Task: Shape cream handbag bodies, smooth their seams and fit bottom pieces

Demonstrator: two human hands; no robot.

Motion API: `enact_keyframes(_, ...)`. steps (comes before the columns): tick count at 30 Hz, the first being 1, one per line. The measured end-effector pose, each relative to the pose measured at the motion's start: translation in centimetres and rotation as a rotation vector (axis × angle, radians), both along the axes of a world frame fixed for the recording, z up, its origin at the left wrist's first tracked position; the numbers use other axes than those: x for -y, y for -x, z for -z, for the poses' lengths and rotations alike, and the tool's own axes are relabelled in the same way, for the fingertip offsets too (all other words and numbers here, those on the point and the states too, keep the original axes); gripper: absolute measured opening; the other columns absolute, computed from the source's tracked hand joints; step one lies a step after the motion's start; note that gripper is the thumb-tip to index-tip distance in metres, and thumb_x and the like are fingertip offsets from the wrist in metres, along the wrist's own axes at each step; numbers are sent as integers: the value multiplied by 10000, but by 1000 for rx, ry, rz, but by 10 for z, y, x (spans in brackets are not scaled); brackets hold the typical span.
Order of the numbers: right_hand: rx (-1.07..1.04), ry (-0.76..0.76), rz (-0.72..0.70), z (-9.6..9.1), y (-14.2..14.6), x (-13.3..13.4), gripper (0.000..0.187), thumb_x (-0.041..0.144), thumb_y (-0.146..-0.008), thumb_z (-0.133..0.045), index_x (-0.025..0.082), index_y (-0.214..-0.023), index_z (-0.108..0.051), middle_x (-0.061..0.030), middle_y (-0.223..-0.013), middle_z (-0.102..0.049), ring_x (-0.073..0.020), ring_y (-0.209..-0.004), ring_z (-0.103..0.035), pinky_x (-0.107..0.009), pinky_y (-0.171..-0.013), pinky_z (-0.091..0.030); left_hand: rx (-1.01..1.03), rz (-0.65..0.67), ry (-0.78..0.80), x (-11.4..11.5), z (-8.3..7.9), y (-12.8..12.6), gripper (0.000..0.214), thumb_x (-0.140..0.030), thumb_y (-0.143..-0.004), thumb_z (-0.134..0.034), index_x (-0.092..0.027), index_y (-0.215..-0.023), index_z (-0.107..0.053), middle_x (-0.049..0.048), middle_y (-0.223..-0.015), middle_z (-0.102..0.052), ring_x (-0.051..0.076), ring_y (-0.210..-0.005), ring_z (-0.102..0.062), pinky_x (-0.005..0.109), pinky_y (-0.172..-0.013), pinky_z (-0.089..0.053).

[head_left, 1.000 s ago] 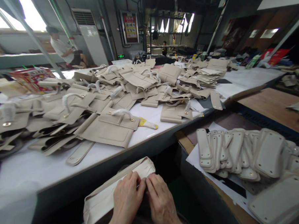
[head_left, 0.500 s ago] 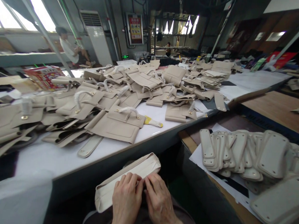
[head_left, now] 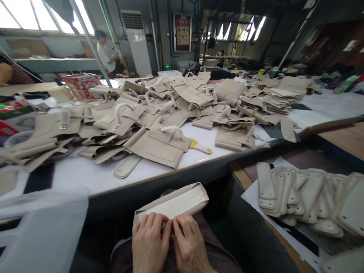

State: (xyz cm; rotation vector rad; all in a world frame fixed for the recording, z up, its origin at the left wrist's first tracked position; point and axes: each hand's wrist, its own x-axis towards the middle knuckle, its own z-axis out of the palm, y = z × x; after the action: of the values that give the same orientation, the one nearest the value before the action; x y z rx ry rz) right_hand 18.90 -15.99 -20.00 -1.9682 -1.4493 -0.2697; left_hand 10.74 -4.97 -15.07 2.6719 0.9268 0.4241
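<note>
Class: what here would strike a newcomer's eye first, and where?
A heap of beige bag pieces sprawls across the white table ahead. Below its near edge, the left hand and right hand hold a beige-and-white piece. Stacked pale rounded panels lie at the right.

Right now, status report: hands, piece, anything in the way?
Left hand and right hand close together, on near edge of beige piece. Piece at lap. Nothing visibly blocking hands.
</note>
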Motion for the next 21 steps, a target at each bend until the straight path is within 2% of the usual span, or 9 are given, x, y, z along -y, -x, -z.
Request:
enact_keyframes(4,-2,17,-33,3,7,-3,418,42,-897,-424,25,-1302,-525,-189,-1233,-553,-297,-1206,-471,-459,-1015,-498,58,-63,-50,-3,6,15,135,-324,-911,-570,-239,-829,-636,15,-860,-667,233,-891,-596,431,-868,-319)
enact_keyframes(10,18,16,-59,8,17,-8,440,37,-890,-417,24,-1317,-522,-194,-1253,-544,-300,-1225,-461,-453,-1012,-503,204,-127,-151,-6,25,31,110,-337,-865,-612,-236,-832,-641,73,-1085,-680,291,-1061,-573,471,-945,-308)
enact_keyframes(14,37,27,-117,11,20,-9,478,40,-879,-404,27,-1347,-504,-194,-1306,-519,-306,-1267,-430,-463,-1032,-490,392,-209,-74,-7,39,41,168,-371,-840,-639,-238,-942,-632,106,-1244,-624,319,-1194,-527,498,-1048,-303)
enact_keyframes(16,50,37,-140,12,19,-9,509,42,-870,-406,33,-1373,-484,-190,-1330,-506,-310,-1290,-411,-470,-1046,-478,502,-307,97,-7,48,48,337,-398,-817,-670,-239,-1104,-592,112,-1370,-538,314,-1286,-469,479,-1109,-294)
enact_keyframes(18,63,46,-157,12,18,-9,543,46,-863,-414,49,-1404,-459,-182,-1343,-499,-308,-1309,-398,-462,-1052,-474,632,-456,402,-6,60,55,519,-400,-792,-701,-255,-1254,-514,91,-1469,-444,294,-1371,-387,440,-1158,-269)
enact_keyframes(19,72,47,-167,12,17,-9,555,49,-861,-418,60,-1415,-452,-177,-1343,-501,-306,-1313,-397,-457,-1051,-474,722,-559,603,-5,67,58,539,-395,-805,-690,-264,-1289,-490,75,-1482,-433,275,-1390,-370,411,-1167,-271)
enact_keyframes(21,95,42,-187,12,16,-9,573,49,-855,-424,87,-1426,-450,-165,-1338,-510,-304,-1312,-401,-458,-1046,-475,936,-798,1111,-3,84,60,421,-409,-876,-607,-251,-1258,-526,69,-1408,-525,239,-1353,-436,352,-1137,-336)
